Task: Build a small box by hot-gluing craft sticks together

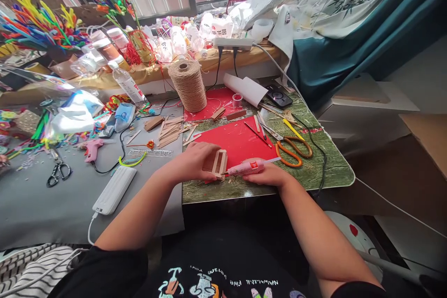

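My left hand [195,160] lies curled on a small frame of flat wooden sticks [219,163] and presses it down at the near edge of a red paper sheet [237,142]. My right hand [267,174] grips a pink glue gun [248,166] laid nearly flat. Its nozzle points left and touches the frame's right side. A pile of loose wooden sticks [170,130] rests just beyond my left hand.
Orange-handled scissors [293,149] lie right of the red sheet. A twine spool [188,84] stands behind, with a power strip [233,43] on the sill. On the grey mat to the left are a second pink glue gun [91,149], black scissors [57,172] and a white power bank [114,189].
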Action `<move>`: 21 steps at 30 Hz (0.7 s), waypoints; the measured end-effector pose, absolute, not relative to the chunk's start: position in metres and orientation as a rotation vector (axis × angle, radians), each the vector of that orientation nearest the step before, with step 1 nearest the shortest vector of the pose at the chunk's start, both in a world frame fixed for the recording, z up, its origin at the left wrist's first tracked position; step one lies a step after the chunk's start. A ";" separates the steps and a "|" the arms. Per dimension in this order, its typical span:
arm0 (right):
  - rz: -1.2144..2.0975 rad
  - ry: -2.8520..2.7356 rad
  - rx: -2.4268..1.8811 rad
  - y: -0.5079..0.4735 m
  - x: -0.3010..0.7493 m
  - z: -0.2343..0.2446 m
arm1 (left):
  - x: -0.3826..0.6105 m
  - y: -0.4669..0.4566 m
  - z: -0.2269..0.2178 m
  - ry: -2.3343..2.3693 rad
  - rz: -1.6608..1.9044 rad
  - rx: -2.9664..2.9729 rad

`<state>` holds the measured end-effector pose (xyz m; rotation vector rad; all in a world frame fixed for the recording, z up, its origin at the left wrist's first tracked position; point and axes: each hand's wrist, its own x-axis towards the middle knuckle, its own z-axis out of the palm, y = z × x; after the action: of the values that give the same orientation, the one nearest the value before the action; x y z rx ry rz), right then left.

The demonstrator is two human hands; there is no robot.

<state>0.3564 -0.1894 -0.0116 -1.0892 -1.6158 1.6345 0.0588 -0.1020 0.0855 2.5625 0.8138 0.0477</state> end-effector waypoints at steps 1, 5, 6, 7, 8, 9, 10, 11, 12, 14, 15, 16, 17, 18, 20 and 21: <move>1.626 -1.624 -1.094 -0.190 0.356 -0.010 | 0.059 -0.102 0.085 0.814 0.048 2.561; 1.632 -1.638 -1.098 -0.190 0.354 -0.006 | 0.059 -0.102 0.084 0.818 0.050 2.556; 1.642 -1.630 -1.102 -0.190 0.354 -0.006 | 0.058 -0.102 0.085 0.821 0.049 2.555; 1.651 -1.623 -1.107 -0.190 0.354 -0.007 | 0.058 -0.102 0.085 0.823 0.048 2.554; 1.657 -1.616 -1.111 -0.190 0.354 -0.008 | 0.058 -0.103 0.085 0.824 0.046 2.553; 1.661 -1.614 -1.113 -0.190 0.354 -0.009 | 0.058 -0.103 0.085 0.825 0.046 2.552; 1.662 -1.617 -1.114 -0.190 0.354 -0.010 | 0.058 -0.103 0.085 0.825 0.047 2.551; 1.662 -1.621 -1.114 -0.190 0.354 -0.010 | 0.058 -0.103 0.086 0.823 0.047 2.549; 1.661 -1.625 -1.109 -0.190 0.354 -0.010 | 0.058 -0.103 0.086 0.822 0.047 2.548; 1.648 -1.631 -1.094 -0.190 0.354 -0.010 | 0.059 -0.103 0.086 0.821 0.048 2.549; 1.641 -1.632 -1.088 -0.190 0.354 -0.010 | 0.059 -0.103 0.086 0.819 0.049 2.551; 1.633 -1.631 -1.091 -0.190 0.354 -0.011 | 0.059 -0.103 0.087 0.817 0.049 2.554; 1.628 -1.628 -1.102 -0.190 0.354 -0.011 | 0.059 -0.103 0.087 0.814 0.049 2.557; 1.624 -1.625 -1.122 -0.190 0.355 -0.011 | 0.059 -0.103 0.088 0.809 0.048 2.561; 1.617 -1.616 -1.167 -0.190 0.355 -0.012 | 0.059 -0.104 0.089 0.793 0.045 2.567; 1.614 -1.615 -1.181 -0.191 0.355 -0.013 | 0.059 -0.104 0.089 0.784 0.045 2.571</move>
<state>0.3548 -0.1906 -0.0127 -1.1811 -1.6151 1.6143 0.0592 -0.1038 0.0889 2.5708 0.7843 0.0455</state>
